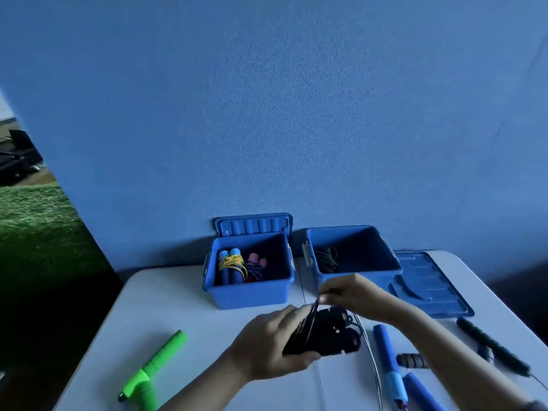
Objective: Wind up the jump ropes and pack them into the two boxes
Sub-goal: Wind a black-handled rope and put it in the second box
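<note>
White table [184, 307]: black handles [329, 336] gripped, long axis left-right.

Two blue boxes stand on the surface, the left box [249, 292] and the right box [354, 266], and there are two lids, one upright lid [253, 224] and one flat lid [430, 284]. The left box holds two wound ropes, the right box one black rope [326, 259]. Two hands show, the left hand [267, 345] and the right hand [353, 292], with one black bundle [326, 333]. Loose handles on the surface: two green handles [151, 369], two blue handles [388, 366], two black handles [489, 345].
</note>
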Tool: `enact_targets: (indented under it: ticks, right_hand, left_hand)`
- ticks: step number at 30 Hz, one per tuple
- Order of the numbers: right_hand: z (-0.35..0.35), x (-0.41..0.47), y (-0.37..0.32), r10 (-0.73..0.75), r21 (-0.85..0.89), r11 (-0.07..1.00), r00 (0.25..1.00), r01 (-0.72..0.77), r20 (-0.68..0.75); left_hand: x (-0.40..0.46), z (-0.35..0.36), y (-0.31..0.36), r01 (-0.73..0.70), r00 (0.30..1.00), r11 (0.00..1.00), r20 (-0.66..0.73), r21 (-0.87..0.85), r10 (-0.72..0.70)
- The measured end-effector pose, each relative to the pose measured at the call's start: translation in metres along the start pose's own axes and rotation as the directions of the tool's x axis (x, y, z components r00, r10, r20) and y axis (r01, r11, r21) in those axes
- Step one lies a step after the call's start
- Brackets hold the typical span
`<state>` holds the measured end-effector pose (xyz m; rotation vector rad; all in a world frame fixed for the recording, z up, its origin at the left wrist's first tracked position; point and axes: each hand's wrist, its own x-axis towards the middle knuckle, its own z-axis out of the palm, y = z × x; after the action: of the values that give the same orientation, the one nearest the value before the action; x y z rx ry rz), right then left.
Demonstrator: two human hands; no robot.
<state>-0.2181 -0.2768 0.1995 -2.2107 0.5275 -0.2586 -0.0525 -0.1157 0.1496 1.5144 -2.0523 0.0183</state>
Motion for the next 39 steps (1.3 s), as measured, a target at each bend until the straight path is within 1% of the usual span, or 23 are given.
enact_targets:
  ticks: [2, 4, 6, 8, 10, 13, 14, 15, 17, 18, 19, 21, 23, 24, 26, 28, 30, 31, 32, 34, 35, 37, 39]
  right_hand:
    - [0.000, -0.004, -0.006, 0.041, 0.259, 0.965, 0.999, -0.033, -0.024]
    - [0.010, -0.010, -0.010, 0.063, 0.438, 0.898, 0.997, -0.035, -0.050]
    - [0.032, -0.014, -0.009, 0.151, 0.585, 0.806, 0.987, -0.088, -0.059]
    - [0.054, -0.016, -0.011, 0.267, 0.655, 0.722, 0.963, -0.221, 0.030]
    - [0.071, -0.020, -0.014, 0.309, 0.645, 0.711, 0.949, -0.278, 0.069]
    - [0.096, -0.026, -0.024, 0.336, 0.568, 0.753, 0.936, -0.331, 0.100]
    - [0.106, -0.029, -0.027, 0.346, 0.494, 0.795, 0.932, -0.351, 0.105]
    - [0.116, -0.032, -0.030, 0.355, 0.375, 0.853, 0.930, -0.364, 0.097]
    - [0.133, -0.037, -0.040, 0.336, 0.134, 0.931, 0.941, -0.339, 0.043]
    - [0.137, -0.040, -0.046, 0.311, 0.053, 0.949, 0.950, -0.311, 0.019]
    - [0.136, -0.043, -0.054, 0.281, -0.010, 0.960, 0.960, -0.281, 0.006]
    - [0.122, -0.043, -0.068, 0.193, -0.104, 0.976, 0.981, -0.191, 0.009]
    - [0.098, -0.038, -0.073, 0.061, -0.153, 0.986, 0.998, -0.062, -0.015]
    - [0.084, -0.034, -0.072, -0.002, -0.196, 0.981, 1.000, -0.002, -0.019]
    - [0.061, -0.026, -0.061, -0.073, -0.297, 0.953, 0.997, 0.060, -0.031]
    - [0.046, -0.018, -0.040, -0.080, -0.364, 0.930, 0.995, 0.050, -0.067]
    - [0.041, -0.010, -0.019, -0.073, -0.416, 0.909, 0.993, 0.027, -0.094]
    - [0.039, -0.006, -0.008, -0.064, -0.420, 0.907, 0.993, 0.018, -0.098]
    - [0.036, -0.003, 0.001, -0.045, -0.395, 0.919, 0.994, 0.003, -0.097]
    - [0.032, 0.002, 0.016, -0.010, -0.316, 0.949, 0.997, -0.016, -0.082]
    - [0.032, 0.002, 0.022, 0.015, -0.251, 0.967, 0.997, -0.034, -0.075]
    - [0.030, 0.000, 0.032, 0.078, -0.059, 0.995, 0.993, -0.083, -0.083]
    - [0.033, -0.008, 0.029, 0.129, 0.133, 0.984, 0.990, -0.121, -0.057]
  left_hand:
    - [0.003, -0.004, 0.007, 0.022, 0.998, 0.997, -0.051, -0.069, -0.025]
    - [0.008, -0.009, 0.010, 0.069, 0.991, 0.989, -0.108, -0.130, -0.084]
    - [0.015, -0.016, 0.012, 0.176, 0.960, 0.958, -0.178, -0.225, -0.218]
    - [0.021, -0.022, 0.005, 0.314, 0.889, 0.894, -0.230, -0.320, -0.395]
    - [0.025, -0.024, -0.006, 0.428, 0.806, 0.847, -0.291, -0.316, -0.516]
    - [0.031, -0.028, -0.021, 0.490, 0.725, 0.834, -0.412, -0.252, -0.551]
    - [0.033, -0.029, -0.026, 0.523, 0.686, 0.817, -0.448, -0.243, -0.573]
    - [0.036, -0.031, -0.030, 0.570, 0.638, 0.784, -0.468, -0.246, -0.611]
    - [0.038, -0.031, -0.038, 0.689, 0.524, 0.682, -0.483, -0.244, -0.702]
    - [0.037, -0.030, -0.042, 0.740, 0.507, 0.651, -0.493, -0.173, -0.707]
    - [0.033, -0.028, -0.046, 0.759, 0.548, 0.647, -0.470, -0.068, -0.692]
    - [0.020, -0.017, -0.055, 0.724, 0.672, 0.676, -0.358, 0.133, -0.649]
    - [0.003, -0.005, -0.062, 0.653, 0.757, 0.708, -0.269, 0.269, -0.596]
    - [-0.007, 0.002, -0.064, 0.592, 0.806, 0.737, -0.256, 0.327, -0.534]
    - [-0.023, 0.015, -0.059, 0.446, 0.895, 0.809, -0.173, 0.383, -0.412]
    - [-0.035, 0.025, -0.052, 0.291, 0.955, 0.885, -0.053, 0.365, -0.292]
    - [-0.040, 0.029, -0.043, 0.164, 0.983, 0.943, 0.037, 0.289, -0.182]
    - [-0.041, 0.030, -0.036, 0.111, 0.990, 0.963, 0.057, 0.244, -0.128]
    - [-0.040, 0.029, -0.028, 0.072, 0.995, 0.979, 0.055, 0.193, -0.084]
    - [-0.037, 0.025, -0.010, 0.064, 0.998, 0.995, 0.011, 0.074, -0.065]
    - [-0.034, 0.022, -0.003, 0.079, 0.997, 0.996, -0.023, 0.042, -0.078]
    - [-0.028, 0.016, 0.007, 0.087, 0.994, 0.996, -0.064, 0.034, -0.084]
    - [-0.023, 0.011, 0.012, 0.085, 0.992, 0.996, -0.097, 0.022, -0.083]
